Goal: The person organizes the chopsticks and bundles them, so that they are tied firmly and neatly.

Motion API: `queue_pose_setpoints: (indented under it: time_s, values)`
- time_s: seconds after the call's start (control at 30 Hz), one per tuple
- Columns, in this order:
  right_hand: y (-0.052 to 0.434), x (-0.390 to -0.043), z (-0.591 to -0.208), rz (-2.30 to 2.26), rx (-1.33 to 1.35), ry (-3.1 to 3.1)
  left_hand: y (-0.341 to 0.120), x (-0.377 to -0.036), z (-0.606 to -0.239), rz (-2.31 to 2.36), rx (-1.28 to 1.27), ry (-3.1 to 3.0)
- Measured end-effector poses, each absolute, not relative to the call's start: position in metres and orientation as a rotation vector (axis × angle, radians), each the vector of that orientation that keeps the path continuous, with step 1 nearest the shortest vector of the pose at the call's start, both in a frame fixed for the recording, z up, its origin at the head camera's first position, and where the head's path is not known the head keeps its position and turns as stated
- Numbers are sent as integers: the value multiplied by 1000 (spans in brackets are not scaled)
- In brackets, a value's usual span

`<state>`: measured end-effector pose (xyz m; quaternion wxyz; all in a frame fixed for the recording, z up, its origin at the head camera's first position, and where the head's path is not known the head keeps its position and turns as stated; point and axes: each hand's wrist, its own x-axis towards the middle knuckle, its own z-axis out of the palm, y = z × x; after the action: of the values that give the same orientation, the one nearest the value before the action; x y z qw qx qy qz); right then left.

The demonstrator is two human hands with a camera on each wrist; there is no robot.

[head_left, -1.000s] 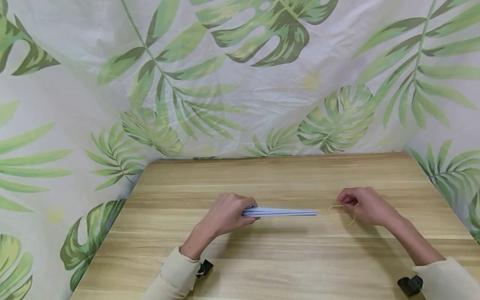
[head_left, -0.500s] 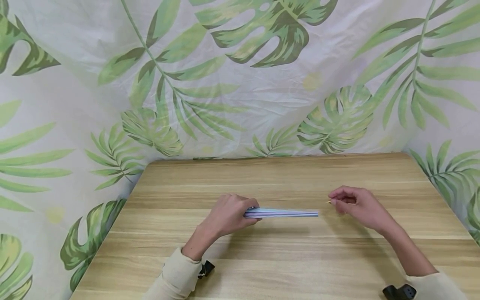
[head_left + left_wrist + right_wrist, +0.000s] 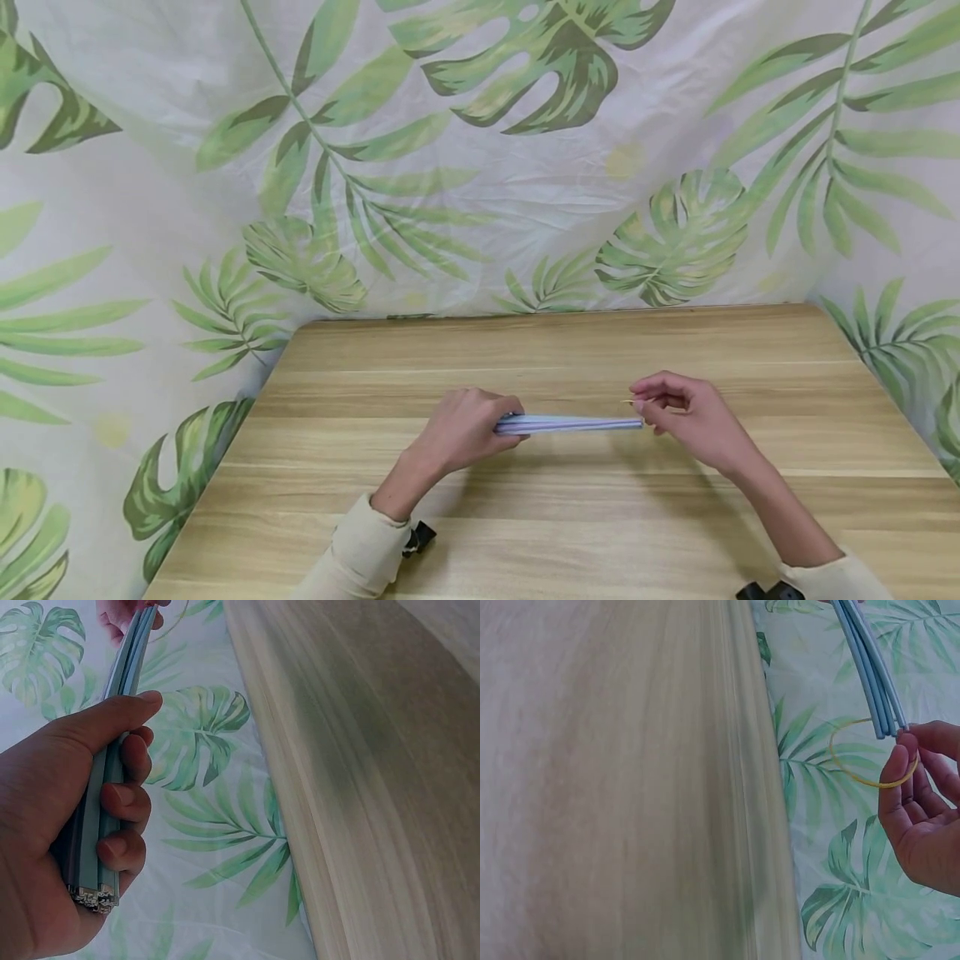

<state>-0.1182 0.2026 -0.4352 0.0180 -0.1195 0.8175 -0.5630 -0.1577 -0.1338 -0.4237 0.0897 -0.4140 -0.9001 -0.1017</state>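
Straw bundle: band at the tip, not yet on

Straws (image 3: 567,425), pale blue, clamped at 1 end in left hand (image 3: 459,431), fingers (image 3: 124,801) curled round them, held level just above wooden table (image 3: 525,517). Right hand (image 3: 686,415) pinches yellow rubber band (image 3: 871,756) w/ thumb & fingertips, loop open right at free ends. Judged: bundle gathered, band lifted; slipping it over & wrapping left. Leaf-print cloth (image 3: 480,150) behind.
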Motion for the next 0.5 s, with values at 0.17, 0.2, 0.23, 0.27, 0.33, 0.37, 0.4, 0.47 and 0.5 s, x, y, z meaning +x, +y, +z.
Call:
queue_pose_setpoints:
  time_s: [0.17,0.2,0.23,0.27,0.33,0.37,0.4,0.47,0.5]
  values:
    - [199,-116,-434,-1748,-404,2561,-131,-158,-424,-310,-1199,-2705]
    - [199,-115,-434,-1745,-406,2567,-131,-159,-424,-311,-1191,-2708]
    - [198,-115,-433,-1744,-405,2572,-130,-159,-423,-314,-1183,-2713]
    - [197,-114,-433,-1745,-405,2573,-129,-159,-423,-314,-1174,-2717]
    - [195,-112,-432,-1752,-402,2571,-128,-159,-423,-322,-1158,-2720]
    - [194,-111,-432,-1755,-399,2569,-127,-160,-423,-323,-1147,-2720]
    - [193,-111,-431,-1758,-399,2567,-126,-160,-422,-330,-1137,-2719]
    - [192,-109,-431,-1766,-402,2556,-126,-161,-421,-336,-1121,-2715]
    - [191,-109,-431,-1773,-404,2549,-125,-162,-421,-343,-1114,-2711]
